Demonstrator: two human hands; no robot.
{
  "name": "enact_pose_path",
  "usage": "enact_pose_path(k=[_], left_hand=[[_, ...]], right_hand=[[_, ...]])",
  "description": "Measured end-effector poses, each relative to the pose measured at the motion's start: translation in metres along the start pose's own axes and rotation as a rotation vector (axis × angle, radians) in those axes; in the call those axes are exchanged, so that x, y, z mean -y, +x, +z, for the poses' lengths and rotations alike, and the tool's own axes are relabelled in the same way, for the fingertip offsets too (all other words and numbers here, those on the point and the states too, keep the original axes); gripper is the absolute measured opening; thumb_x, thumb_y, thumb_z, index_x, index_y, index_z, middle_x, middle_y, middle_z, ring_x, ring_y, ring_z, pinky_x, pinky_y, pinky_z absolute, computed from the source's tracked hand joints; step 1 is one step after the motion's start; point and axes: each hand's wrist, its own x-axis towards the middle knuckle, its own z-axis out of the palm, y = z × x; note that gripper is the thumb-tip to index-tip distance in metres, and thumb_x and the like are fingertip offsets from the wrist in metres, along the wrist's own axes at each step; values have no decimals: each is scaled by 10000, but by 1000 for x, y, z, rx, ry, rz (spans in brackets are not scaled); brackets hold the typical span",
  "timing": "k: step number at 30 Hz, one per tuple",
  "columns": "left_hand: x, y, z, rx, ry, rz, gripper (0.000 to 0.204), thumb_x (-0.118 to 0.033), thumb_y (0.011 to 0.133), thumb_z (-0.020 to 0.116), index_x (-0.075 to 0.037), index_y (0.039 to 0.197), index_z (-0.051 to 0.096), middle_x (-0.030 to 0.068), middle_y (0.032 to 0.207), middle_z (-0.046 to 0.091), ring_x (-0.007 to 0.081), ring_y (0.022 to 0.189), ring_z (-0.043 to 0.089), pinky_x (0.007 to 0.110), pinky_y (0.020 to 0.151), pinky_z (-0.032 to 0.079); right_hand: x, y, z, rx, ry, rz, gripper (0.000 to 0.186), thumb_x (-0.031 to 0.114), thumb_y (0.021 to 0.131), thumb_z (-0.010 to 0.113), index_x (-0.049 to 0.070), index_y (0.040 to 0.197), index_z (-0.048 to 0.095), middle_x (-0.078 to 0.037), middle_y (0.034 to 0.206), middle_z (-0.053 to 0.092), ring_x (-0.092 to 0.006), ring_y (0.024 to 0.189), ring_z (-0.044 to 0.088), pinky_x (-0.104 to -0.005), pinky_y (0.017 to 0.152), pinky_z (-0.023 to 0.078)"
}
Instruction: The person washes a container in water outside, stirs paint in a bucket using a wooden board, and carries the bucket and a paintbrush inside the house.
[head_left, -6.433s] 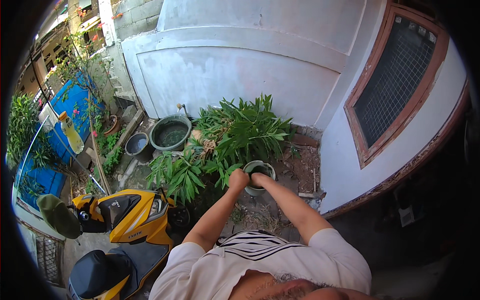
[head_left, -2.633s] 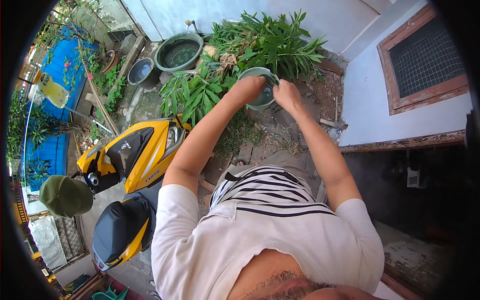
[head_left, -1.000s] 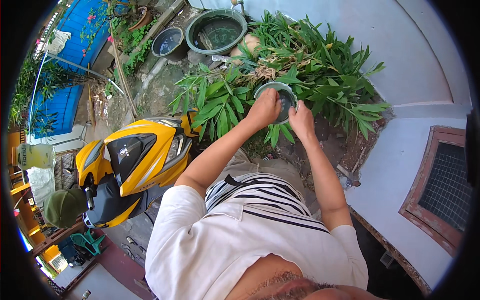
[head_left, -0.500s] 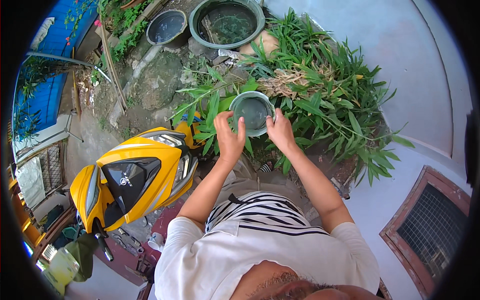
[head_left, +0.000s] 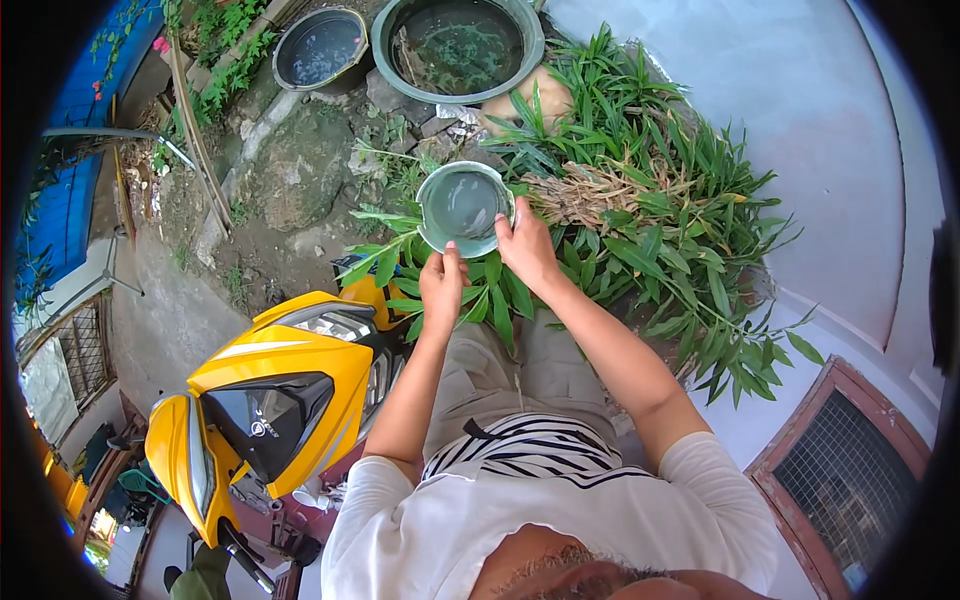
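A round, pale green bowl [head_left: 432, 232], apparently with water in it, is held out in front of me above the leafy plants. My right hand [head_left: 528, 248] grips its right rim, thumb on top and fingers underneath. At the near edge, my left hand [head_left: 441, 287] is closed on the bowl with its thumb against the rim. The fingers under the bowl are partly hidden.
Beyond the bowl stand a large green tub [head_left: 540, 50] of water and a smaller dark basin [head_left: 290, 82]. A yellow motorbike [head_left: 345, 365] is close on my left. Dense green plants [head_left: 640, 205] grow ahead to the right, beside a pale wall [head_left: 800, 150] with a barred window [head_left: 850, 470].
The bowl has moved left and slightly farther out. My left hand, fingers spread at the bowl's left side before, now grips its near edge. The right hand keeps its hold.
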Motion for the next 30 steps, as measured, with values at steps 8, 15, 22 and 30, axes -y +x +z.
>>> enact_pose_path(k=[8,15,22,30], left_hand=[[32,69,5,-146,399,73,410,-292,987,434,18,764,582,92,625,589,192,523,568,357,535,452],[31,104,31,-240,335,145,424,-316,1002,433,13,774,574,78,622,564,176,548,540,351,558,439],[53,72,87,-69,-8,58,345,-310,1028,503,-22,852,576,-16,648,463,67,608,397,265,536,351],[142,60,152,142,-121,96,308,-251,1014,533,-5,831,567,39,614,476,114,533,437,289,500,362]], right_hand=[[-23,52,43,46,42,-25,291,227,925,570,-19,1058,493,-191,711,651,-347,583,652,-437,573,507],[-23,102,59,206,308,140,194,128,925,512,-29,1037,511,-110,679,648,-177,481,612,-330,466,483],[-58,197,71,193,322,95,182,118,907,489,-43,973,542,-128,665,669,-174,467,621,-325,476,502],[-93,375,97,46,201,-69,209,102,904,523,-82,1002,504,-142,687,688,-176,489,641,-307,448,496]])
